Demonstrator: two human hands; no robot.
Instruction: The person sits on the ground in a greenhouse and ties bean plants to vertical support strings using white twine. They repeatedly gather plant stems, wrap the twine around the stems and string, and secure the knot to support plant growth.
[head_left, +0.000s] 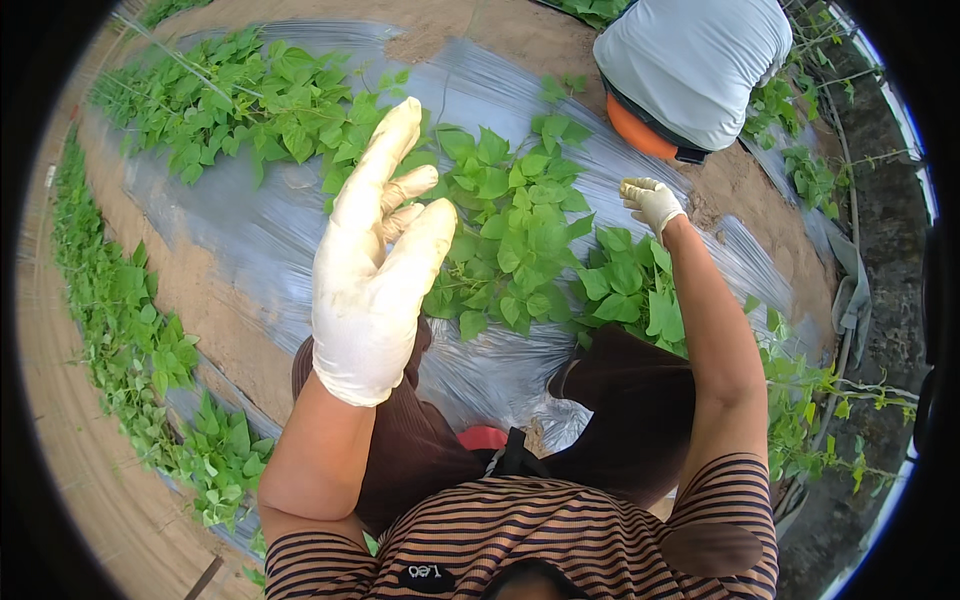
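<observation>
My left hand (379, 270), in an off-white thin glove, is raised over the mulch film. Its index finger points away from me, the other fingers are curled, and the thumb stands apart; I see nothing held. Out to the right, my right hand (652, 201) wears a matching glove with its fingers bent together. Whether something small is pinched there, I cannot tell. Below that hand grows a leafy bean-like plant (619, 281). A larger bushy green plant (510, 225) spreads between my hands, rising through the silvery plastic mulch film (480, 367).
Ahead on the right, a person in a light shirt (690, 67) bends over with an orange pad (637, 127) behind. A dark wall (885, 300) with vines borders the right. More plants (225, 112) and bare soil (180, 277) lie left. Something red (481, 436) shows between my legs.
</observation>
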